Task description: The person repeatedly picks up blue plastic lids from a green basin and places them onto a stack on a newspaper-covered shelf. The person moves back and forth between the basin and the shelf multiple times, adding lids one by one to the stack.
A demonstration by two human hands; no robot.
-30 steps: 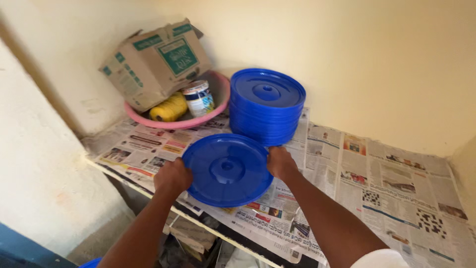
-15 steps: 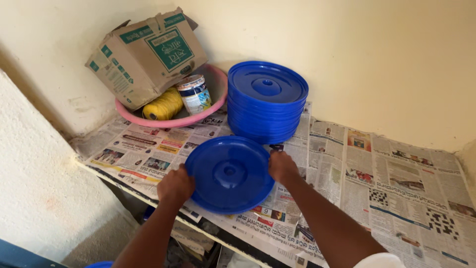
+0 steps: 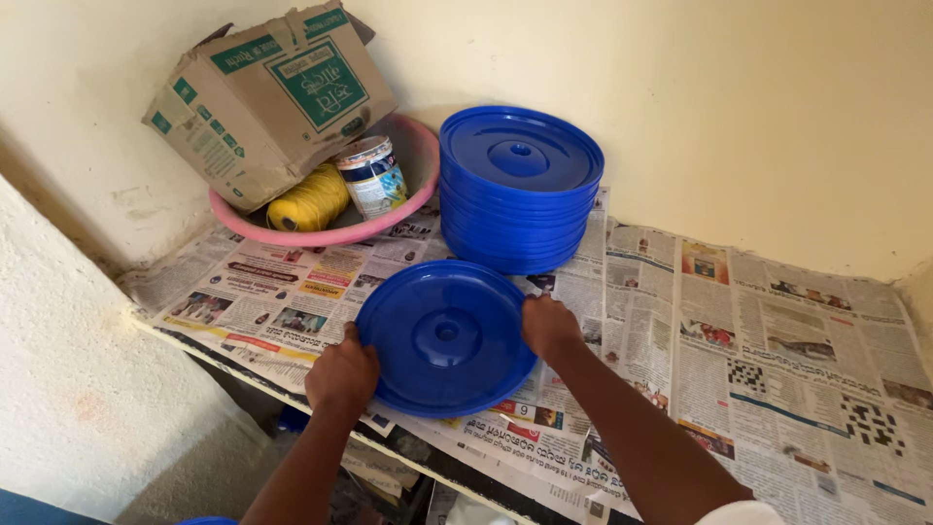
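A shelf [image 3: 777,369] set into a corner is seen from above, covered edge to edge with overlapping newspaper sheets [image 3: 282,292]. It is bounded behind by a cream plastered wall [image 3: 758,117] and on the left by a rough whitewashed wall [image 3: 68,389]. Beneath the front edge, a darker space is glimpsed, its contents too dim to be told.

In the back corner a pink basin [image 3: 389,219] is placed on the paper. A battered cardboard box [image 3: 262,97] with green printed panels is tilted into it, leaning toward the wall. Beside the box, inside the basin, a ball of yellow twine [image 3: 306,199] and a small labelled tin [image 3: 372,175] are held, the tin tipped on its side against the rim.

Just right of the basin, a stack of blue plastic lids [image 3: 520,185] is stood on the paper close to the back wall.

In front of the stack, a single blue lid [image 3: 445,335], knob side up, is held near the shelf's front edge. Its left rim is gripped by the left hand [image 3: 342,371], fingers curled under. Its right rim is gripped by the right hand [image 3: 549,326].
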